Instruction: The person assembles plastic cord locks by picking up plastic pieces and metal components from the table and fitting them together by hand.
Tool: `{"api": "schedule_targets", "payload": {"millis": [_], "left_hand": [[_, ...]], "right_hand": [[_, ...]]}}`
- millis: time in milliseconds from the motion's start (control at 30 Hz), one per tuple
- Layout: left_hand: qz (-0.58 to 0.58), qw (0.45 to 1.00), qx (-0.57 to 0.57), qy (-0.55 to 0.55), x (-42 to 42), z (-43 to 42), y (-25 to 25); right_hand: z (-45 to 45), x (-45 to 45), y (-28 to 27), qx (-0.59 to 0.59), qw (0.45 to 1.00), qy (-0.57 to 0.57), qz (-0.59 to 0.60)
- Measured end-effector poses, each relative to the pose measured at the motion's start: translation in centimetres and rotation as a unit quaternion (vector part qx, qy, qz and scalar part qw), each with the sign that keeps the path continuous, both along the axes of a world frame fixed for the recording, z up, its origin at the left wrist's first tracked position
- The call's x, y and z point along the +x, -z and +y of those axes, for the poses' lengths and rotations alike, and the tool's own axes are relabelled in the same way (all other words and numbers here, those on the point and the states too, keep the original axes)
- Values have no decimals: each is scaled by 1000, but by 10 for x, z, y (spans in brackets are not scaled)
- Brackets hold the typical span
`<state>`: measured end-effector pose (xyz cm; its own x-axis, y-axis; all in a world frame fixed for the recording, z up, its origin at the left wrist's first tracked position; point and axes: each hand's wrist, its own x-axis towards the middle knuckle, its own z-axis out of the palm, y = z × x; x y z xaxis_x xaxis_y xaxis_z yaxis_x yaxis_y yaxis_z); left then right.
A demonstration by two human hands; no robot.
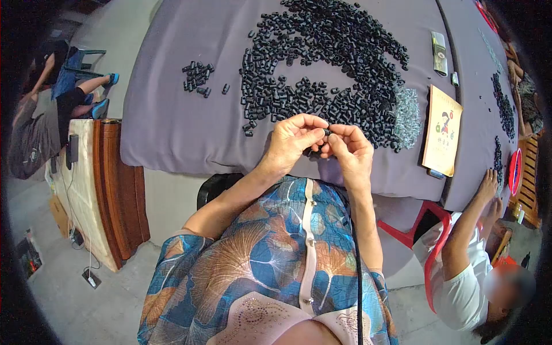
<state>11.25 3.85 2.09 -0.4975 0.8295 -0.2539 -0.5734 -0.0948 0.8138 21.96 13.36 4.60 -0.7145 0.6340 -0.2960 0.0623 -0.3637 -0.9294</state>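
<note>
Both hands meet over the near edge of the grey cloth (pixel 172 132). My left hand (pixel 294 141) pinches a small black part (pixel 327 131) between thumb and forefinger. From the other side, my right hand (pixel 349 150) has its fingertips closed on the same part. More black pieces lie partly hidden under the fingers. Just beyond the hands spreads a large pile of black parts (pixel 368 75). A heap of small clear pieces (pixel 407 118) touches the pile's right side, and a small group of black parts (pixel 198 76) lies apart at the left.
A yellow booklet (pixel 442 129) and a small packet (pixel 439 53) lie at the right. Beside a red chair (pixel 440 230), a person in white (pixel 466 287) reaches toward more black parts (pixel 498 155). Another person (pixel 43 126) sits at the far left, near a wooden cabinet (pixel 118 190).
</note>
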Motion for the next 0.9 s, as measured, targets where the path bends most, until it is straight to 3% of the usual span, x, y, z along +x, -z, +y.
{"api": "schedule_targets", "payload": {"millis": [433,733,900], "left_hand": [[55,998,-5,7,1,-1,6],[148,988,-2,-41,7,1,7],[142,988,2,-59,11,2,8]], "right_hand": [[4,2,2,-31,999,-7,-4],[2,1,9,-7,1000,2,9],[-7,0,11,65,997,24,-14]]}}
